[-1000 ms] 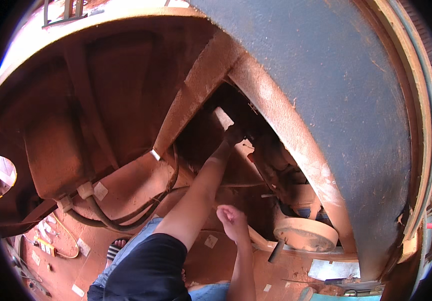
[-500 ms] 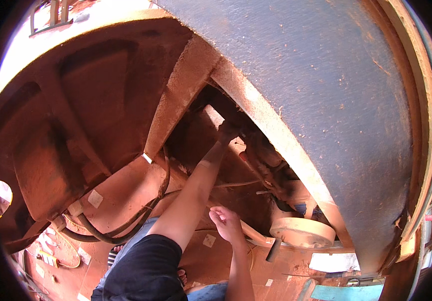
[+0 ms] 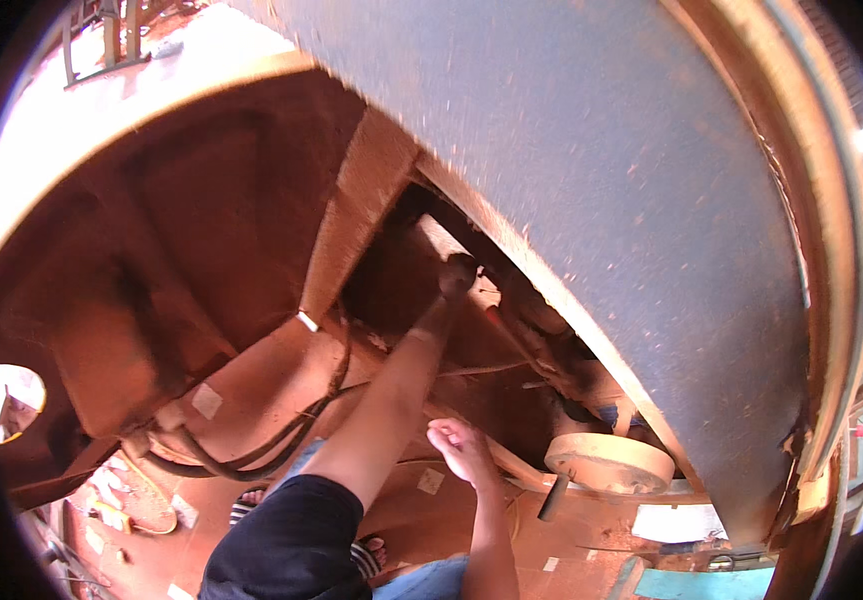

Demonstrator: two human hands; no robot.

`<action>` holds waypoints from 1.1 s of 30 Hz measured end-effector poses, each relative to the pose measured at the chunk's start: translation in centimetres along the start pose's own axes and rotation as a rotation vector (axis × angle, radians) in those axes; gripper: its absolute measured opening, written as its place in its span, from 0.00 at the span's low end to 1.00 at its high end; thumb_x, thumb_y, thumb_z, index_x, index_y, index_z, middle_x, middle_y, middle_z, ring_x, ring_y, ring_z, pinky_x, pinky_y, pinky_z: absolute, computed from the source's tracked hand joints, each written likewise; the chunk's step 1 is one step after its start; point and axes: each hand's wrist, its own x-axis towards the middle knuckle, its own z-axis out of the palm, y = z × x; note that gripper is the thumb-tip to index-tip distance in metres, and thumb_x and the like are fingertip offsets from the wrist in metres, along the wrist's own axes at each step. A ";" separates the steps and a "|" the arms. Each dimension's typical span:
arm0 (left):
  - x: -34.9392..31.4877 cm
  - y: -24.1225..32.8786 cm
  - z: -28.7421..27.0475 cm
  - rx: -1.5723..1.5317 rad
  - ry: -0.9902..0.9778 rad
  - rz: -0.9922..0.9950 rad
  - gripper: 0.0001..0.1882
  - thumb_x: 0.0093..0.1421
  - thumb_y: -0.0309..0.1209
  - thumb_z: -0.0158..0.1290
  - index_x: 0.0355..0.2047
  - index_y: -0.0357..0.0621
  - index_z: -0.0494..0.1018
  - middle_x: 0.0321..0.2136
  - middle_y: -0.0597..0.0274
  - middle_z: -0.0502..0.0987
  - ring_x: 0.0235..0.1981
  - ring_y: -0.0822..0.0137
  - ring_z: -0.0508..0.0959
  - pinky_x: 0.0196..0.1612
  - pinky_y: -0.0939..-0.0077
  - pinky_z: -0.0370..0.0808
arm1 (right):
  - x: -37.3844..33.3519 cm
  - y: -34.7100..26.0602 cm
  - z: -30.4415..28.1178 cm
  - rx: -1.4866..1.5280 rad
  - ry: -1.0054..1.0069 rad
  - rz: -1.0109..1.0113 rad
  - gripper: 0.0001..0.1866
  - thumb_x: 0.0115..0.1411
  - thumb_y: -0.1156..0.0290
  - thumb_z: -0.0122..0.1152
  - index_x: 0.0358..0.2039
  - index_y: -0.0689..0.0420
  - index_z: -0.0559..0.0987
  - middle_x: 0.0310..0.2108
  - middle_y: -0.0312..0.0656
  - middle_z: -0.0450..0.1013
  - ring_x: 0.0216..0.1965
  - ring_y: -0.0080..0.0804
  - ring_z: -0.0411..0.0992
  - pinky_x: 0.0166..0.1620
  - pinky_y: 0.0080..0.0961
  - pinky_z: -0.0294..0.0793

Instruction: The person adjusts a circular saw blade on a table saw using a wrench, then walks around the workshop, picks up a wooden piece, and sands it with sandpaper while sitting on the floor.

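Head view: left hand (image 3: 459, 273) inside machine (image 3: 601, 200), can't tell grip; right hand (image 3: 463, 452) loosely curled.

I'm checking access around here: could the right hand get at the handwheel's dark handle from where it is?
Probably yes: the right hand looks empty, and the dark handle juts out from the handwheel with nothing visible covering it, though depth is hard to judge.

I see room between the left forearm (image 3: 399, 375) and slanted beam (image 3: 353, 218); a handwheel (image 3: 609, 468) crowds the opening's (image 3: 388, 282) lower right.
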 end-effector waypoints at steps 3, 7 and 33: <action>-7.3 3.6 0.1 -0.147 0.023 -0.177 0.23 0.71 0.40 0.51 0.60 0.38 0.72 0.54 0.55 0.77 0.54 0.61 0.77 0.59 0.66 0.72 | -0.5 6.3 2.1 0.484 0.080 0.058 0.12 0.68 0.64 0.66 0.45 0.59 0.82 0.37 0.30 0.78 0.36 0.19 0.73 0.40 0.21 0.75; -19.6 5.3 -5.8 -0.378 0.046 -0.421 0.23 0.72 0.39 0.51 0.60 0.36 0.72 0.54 0.56 0.77 0.54 0.62 0.76 0.59 0.67 0.72 | -3.6 8.2 3.9 0.564 0.053 0.102 0.06 0.66 0.67 0.66 0.37 0.55 0.84 0.29 0.26 0.77 0.31 0.15 0.71 0.35 0.19 0.73; -40.8 26.9 -79.5 1.140 -0.102 -0.311 0.27 0.58 0.43 0.64 0.53 0.39 0.77 0.47 0.46 0.80 0.54 0.46 0.74 0.62 0.50 0.66 | -27.3 -26.3 2.3 0.302 0.073 0.268 0.11 0.60 0.64 0.64 0.34 0.59 0.84 0.30 0.46 0.82 0.34 0.37 0.82 0.39 0.34 0.81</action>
